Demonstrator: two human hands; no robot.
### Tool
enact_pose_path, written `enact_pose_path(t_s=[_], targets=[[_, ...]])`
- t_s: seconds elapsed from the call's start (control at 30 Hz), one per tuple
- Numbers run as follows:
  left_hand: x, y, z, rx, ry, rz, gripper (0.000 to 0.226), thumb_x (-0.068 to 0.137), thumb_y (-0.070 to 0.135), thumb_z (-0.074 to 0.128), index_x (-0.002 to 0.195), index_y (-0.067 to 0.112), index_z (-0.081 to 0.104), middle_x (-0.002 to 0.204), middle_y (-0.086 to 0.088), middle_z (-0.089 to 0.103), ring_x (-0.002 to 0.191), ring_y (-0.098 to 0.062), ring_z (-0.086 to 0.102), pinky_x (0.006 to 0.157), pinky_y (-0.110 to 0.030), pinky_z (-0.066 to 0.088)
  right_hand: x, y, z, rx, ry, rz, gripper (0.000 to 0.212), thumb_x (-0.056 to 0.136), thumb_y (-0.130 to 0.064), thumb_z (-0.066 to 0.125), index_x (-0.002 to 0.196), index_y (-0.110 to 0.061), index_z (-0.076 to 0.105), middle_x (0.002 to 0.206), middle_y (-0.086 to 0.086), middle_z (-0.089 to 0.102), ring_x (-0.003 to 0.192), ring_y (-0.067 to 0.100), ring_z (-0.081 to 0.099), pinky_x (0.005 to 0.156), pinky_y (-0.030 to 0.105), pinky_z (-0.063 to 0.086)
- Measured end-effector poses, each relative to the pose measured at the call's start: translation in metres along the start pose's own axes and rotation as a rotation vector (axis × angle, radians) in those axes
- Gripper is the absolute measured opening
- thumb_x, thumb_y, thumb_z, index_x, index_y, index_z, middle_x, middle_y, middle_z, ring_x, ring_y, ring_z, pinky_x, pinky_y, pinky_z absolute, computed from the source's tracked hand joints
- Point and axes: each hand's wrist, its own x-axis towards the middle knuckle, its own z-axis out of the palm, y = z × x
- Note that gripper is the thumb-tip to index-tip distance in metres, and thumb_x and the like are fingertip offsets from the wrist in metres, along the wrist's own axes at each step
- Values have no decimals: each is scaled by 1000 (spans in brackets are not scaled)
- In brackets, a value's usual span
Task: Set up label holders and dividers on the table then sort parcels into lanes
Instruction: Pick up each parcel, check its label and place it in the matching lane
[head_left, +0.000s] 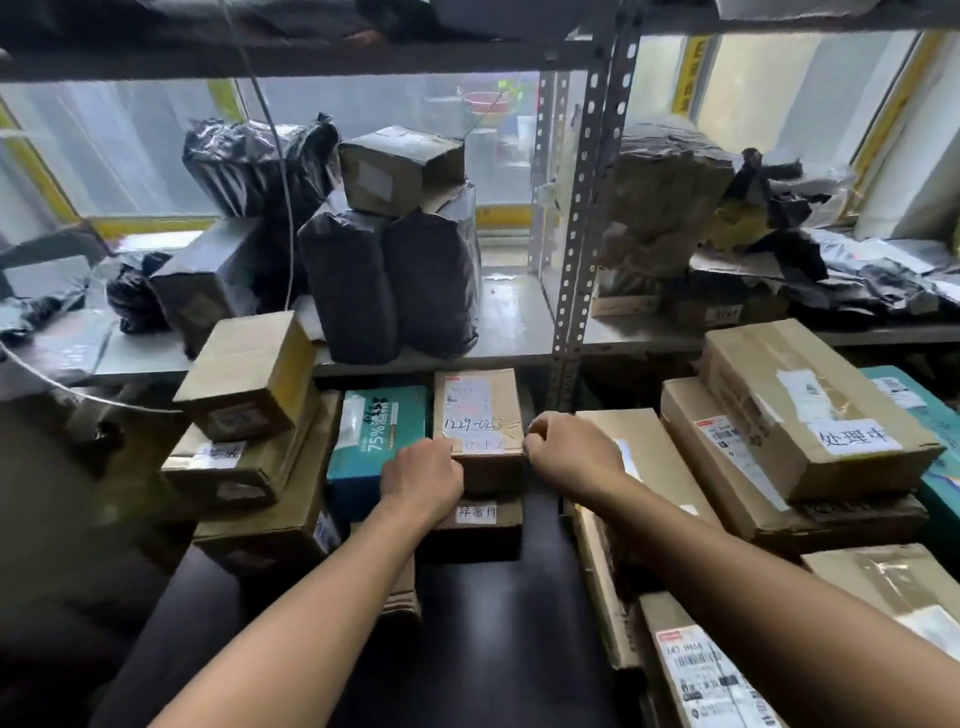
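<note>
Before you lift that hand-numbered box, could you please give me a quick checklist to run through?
1. Left hand grip on the small box: ok, fingers curled over its near left corner.
2. Right hand grip: cannot tell, curled at the right edge, contact hidden.
3. Top of box free of load: ok.
4. Gap to teal box: not ok, none visible.
5. Label facing up: ok.

A strip of dark table (467, 634) is left open down the near middle, walled in by a left stack (260, 499) and right stack (654, 457). Far end's blocked by a taped parcel (480, 415) and teal box (379, 436).
</note>
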Motion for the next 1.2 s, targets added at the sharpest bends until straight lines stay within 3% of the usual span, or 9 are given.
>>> enact_pose_path(t_s=[0.23, 0.43, 0.57, 0.7, 0.9, 1.0, 1.1, 1.13, 1.2], targets=[[46, -14, 6, 229, -7, 26, 33, 101, 28, 40, 126, 14, 55, 124, -9, 59, 120, -33, 50, 101, -45, 40, 36, -29, 28, 1, -133, 48, 43, 97, -28, 47, 139, -21, 53, 139, 5, 58, 124, 27, 55, 98, 38, 42], [68, -16, 24, 141, -120, 26, 43, 102, 34, 31, 140, 17, 39, 129, -15, 59, 120, -36, 50, 106, -48, 31, 56, -30, 52, 231, -198, 157, 54, 99, -21, 47, 149, -11, 31, 150, 12, 42, 129, 31, 49, 99, 35, 41], [67, -14, 28, -58, -128, -48, 45, 103, 42, 29, 139, 19, 43, 131, -13, 60, 121, -34, 51, 109, -48, 29, 60, -33, 56, 451, -169, 368, 51, 91, -30, 48, 138, -11, 45, 131, 10, 60, 111, 30, 61, 88, 33, 49], [62, -22, 26, -251, -140, -161, 46, 103, 47, 31, 136, 18, 39, 124, -8, 61, 107, -30, 58, 85, -37, 44, 62, -27, 66, 602, -166, 552, 66, 78, -42, 44, 134, -9, 54, 122, 10, 64, 101, 28, 63, 84, 38, 53], [67, -25, 19, -374, -218, -217, 39, 100, 37, 39, 120, 9, 59, 115, -10, 64, 101, -29, 59, 82, -35, 47, 60, -24, 66, 687, -235, 541, 49, 96, -32, 43, 136, -5, 53, 131, 10, 62, 105, 24, 61, 89, 37, 50], [69, -24, 15, -641, -254, -308, 43, 97, 39, 40, 121, 11, 61, 111, -7, 65, 97, -27, 59, 89, -39, 52, 58, -27, 62, 796, -270, 526, 42, 104, -26, 39, 139, -5, 48, 112, 4, 66, 82, 11, 60, 64, 26, 44], [61, -20, 4, -912, -324, -364, 34, 102, 37, 43, 121, 16, 61, 100, 1, 67, 87, -19, 56, 83, -38, 46, 53, -19, 56, 876, -267, 520, 29, 107, -28, 35, 125, -11, 51, 84, -4, 62, 70, 8, 58, 47, 21, 44], [59, -19, -1, -971, -337, -366, 30, 103, 37, 42, 117, 19, 62, 92, 5, 68, 83, -16, 56, 84, -38, 44, 51, -18, 53, 920, -263, 529, 25, 108, -28, 35, 119, -13, 51, 82, -3, 63, 69, 9, 60, 42, 18, 45], [51, -16, -12, -1054, -317, -337, 32, 104, 40, 40, 108, 21, 65, 83, 8, 68, 78, -10, 57, 83, -36, 42, 50, -17, 49, 1005, -243, 544, 29, 107, -30, 35, 119, -10, 53, 93, 5, 73, 78, 20, 71, 49, 21, 53]])
